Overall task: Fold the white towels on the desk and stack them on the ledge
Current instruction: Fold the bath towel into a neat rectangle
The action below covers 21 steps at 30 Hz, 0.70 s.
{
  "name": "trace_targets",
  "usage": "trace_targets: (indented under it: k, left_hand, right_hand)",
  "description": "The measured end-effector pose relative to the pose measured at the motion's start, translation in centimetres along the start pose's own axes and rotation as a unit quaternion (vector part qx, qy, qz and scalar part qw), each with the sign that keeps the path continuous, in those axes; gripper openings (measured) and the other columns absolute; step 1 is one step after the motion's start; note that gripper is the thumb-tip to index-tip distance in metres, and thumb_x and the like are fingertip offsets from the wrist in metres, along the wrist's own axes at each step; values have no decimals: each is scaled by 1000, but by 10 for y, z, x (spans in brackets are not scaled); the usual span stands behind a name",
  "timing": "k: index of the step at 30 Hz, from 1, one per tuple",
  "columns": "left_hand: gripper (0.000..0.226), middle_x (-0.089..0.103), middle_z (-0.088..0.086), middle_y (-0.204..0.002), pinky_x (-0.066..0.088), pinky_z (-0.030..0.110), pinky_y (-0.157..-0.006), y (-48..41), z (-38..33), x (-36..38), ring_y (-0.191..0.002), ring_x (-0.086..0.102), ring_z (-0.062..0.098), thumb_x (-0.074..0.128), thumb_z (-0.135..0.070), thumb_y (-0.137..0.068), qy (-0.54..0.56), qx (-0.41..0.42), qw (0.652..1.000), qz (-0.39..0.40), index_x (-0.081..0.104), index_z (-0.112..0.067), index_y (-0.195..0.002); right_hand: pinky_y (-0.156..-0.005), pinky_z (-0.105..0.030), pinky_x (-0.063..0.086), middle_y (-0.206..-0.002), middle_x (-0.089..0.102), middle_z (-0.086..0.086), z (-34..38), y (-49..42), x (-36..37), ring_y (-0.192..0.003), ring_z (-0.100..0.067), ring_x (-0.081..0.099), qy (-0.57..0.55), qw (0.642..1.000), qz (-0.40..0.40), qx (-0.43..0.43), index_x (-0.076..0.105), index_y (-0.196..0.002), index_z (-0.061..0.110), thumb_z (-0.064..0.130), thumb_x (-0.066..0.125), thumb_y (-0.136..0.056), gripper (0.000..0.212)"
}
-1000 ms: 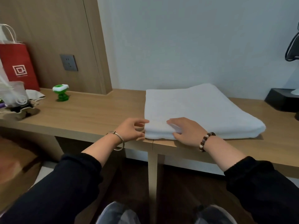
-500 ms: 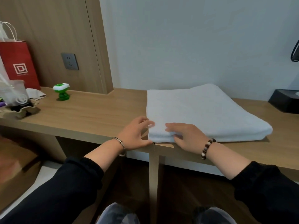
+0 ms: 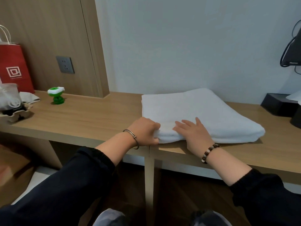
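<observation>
The folded white terry towel (image 3: 203, 115) is seen lying flat on the light wooden desk (image 3: 89, 121). Its near left corner sits just above the desk's upright wooden post (image 3: 149, 176), and its bulk is spread to the right of that post and back toward the wall.

That corner is gripped by the left hand (image 3: 143, 132), with fingers curled round the stacked edges directly above the post. The right hand (image 3: 193, 132) is laid flat on top, just right of the post, fingers straight and a little spread. Nothing is held there; the cloth is only pressed.

The step in hand is judged to be a squaring-up of the fold, ahead of another fold or a lift. For it to be done well, every layer at the corner should be caught together so none slides out. The top should be smoothed away from the post under even, light pressure, and the edges kept aligned. Which surface counts as the ledge cannot be told.
</observation>
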<state>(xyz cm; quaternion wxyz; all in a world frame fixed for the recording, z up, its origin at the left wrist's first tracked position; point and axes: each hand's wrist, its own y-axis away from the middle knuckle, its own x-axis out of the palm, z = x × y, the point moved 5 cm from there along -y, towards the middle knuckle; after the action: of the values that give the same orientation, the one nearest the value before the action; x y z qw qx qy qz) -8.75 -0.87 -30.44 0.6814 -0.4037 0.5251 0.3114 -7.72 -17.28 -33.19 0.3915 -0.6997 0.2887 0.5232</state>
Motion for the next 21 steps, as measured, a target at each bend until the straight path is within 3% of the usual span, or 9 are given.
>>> trace_targets:
  k: [5, 9, 12, 13, 14, 15, 17, 19, 21]
  left_hand:
    - [42, 32, -1, -51, 19, 27, -47, -6, -54, -16, -47, 27, 15, 63, -32, -73, 51, 33, 998, 3, 28, -17, -55]
    - [40, 36, -1, -50, 22, 26, -46, -16, -103, -15, -46, 31, 14, 62, -34, -76, 69, 83, 994, 32, 34, -16, -54]
    - [40, 39, -1, -51, 25, 27, -48, -28, -134, -10, -48, 34, 14, 64, -35, -78, 105, 105, 986, 74, 37, -16, -55]
    - [39, 44, 0, -53, 28, 27, -50, -34, -141, -9, -50, 37, 15, 63, -37, -80, 128, 112, 981, 91, 41, -15, -56]
    - [38, 51, 3, -58, 32, 29, -53, -40, -145, -9, -54, 42, 16, 62, -40, -84, 164, 112, 974, 108, 50, -12, -60]
    - [40, 60, 6, -66, 37, 30, -59, -47, -143, -10, -60, 48, 18, 58, -43, -88, 211, 97, 965, 122, 59, -9, -67]
    - [51, 69, 12, -85, 42, 32, -74, -64, -123, -12, -70, 56, 20, 46, -48, -95, 306, 21, 945, 114, 70, -5, -80]
    - [49, 69, 13, -98, 42, 32, -83, -80, -90, -12, -84, 60, 23, 39, -42, -99, 292, -55, 953, 60, 72, -6, -90]
    - [38, 63, 12, -114, 43, 36, -90, -87, -50, -2, -104, 55, 27, 36, -30, -100, 165, -121, 978, 39, 66, -7, -107]
  right_hand:
    - [-114, -48, 15, -155, 24, 1, -28, 23, -8, -141, -20, 22, 0, 996, 6, 91, 37, -139, 28, -2, 47, -84, 64]
    - [-113, -46, 25, -153, 32, -1, -51, 51, -8, -140, -23, 29, -10, 1000, 0, 30, 44, -139, 21, -10, 48, -81, 66]
    - [-93, -61, 44, -130, 55, -22, -70, 71, -11, -117, -45, 54, -31, 998, -54, -7, 65, -116, 1, -30, 63, -57, 67]
    - [-93, -60, 45, -129, 56, -23, -77, 75, -9, -116, -45, 54, -31, 998, -48, -5, 65, -115, 0, -29, 66, -57, 66]
    - [-102, -54, 41, -136, 50, -20, -85, 76, -8, -124, -41, 49, -34, 999, -32, 4, 62, -122, 3, -24, 65, -67, 62]
    - [-113, -43, 30, -146, 40, -13, -96, 75, -7, -135, -32, 38, -47, 999, -15, 18, 55, -131, 11, -13, 58, -82, 55]
    - [-113, -22, 9, -153, 26, 2, -122, 72, -6, -143, -17, 21, -104, 988, 72, 88, 44, -140, 24, 7, 43, -98, 45]
    - [-110, -19, 10, -153, 30, 1, -140, 63, -15, -142, -15, 23, -156, 967, 140, 145, 49, -137, 22, 15, 41, -101, 38]
    - [-107, -22, 21, -148, 40, -4, -144, 48, -19, -137, -18, 34, -130, 960, 171, 178, 55, -132, 16, 20, 41, -101, 34]
